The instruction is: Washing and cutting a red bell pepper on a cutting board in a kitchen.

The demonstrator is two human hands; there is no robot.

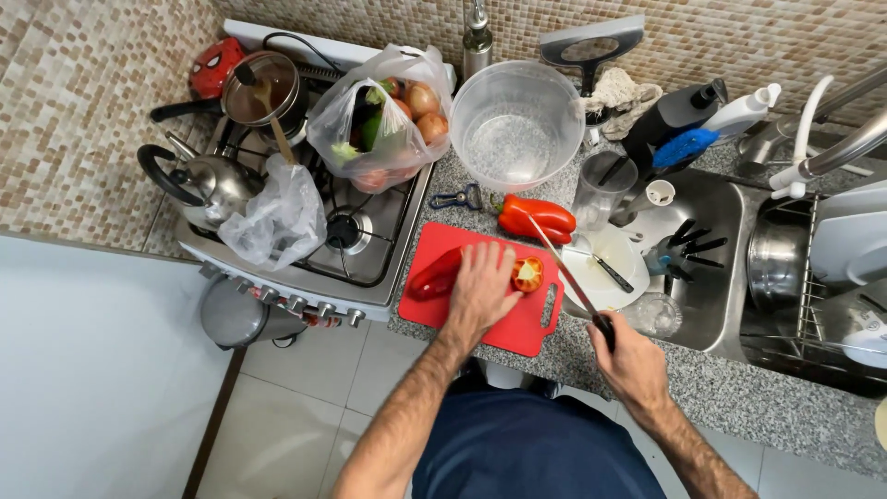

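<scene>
My left hand (pixel 480 288) presses down on a red bell pepper (pixel 436 275) lying on a red cutting board (pixel 517 328). The pepper's cut end (pixel 528 274), with pale seeds showing, sits just right of my fingers. A kitchen knife (pixel 565 273) is gripped in my right hand (pixel 631 362), its blade slanting up and left above the board's right side, close to the cut end. Behind the board a second whole red pepper (pixel 538 218) rests on the speckled counter.
A clear plastic bowl (pixel 516 125) and a bag of vegetables (pixel 381 118) stand at the back. To the left is the stove (pixel 356 263) with a kettle (pixel 208 183) and a pot (pixel 263 91). A white plate (pixel 605 270) and the sink (pixel 716 277) with dishes lie to the right.
</scene>
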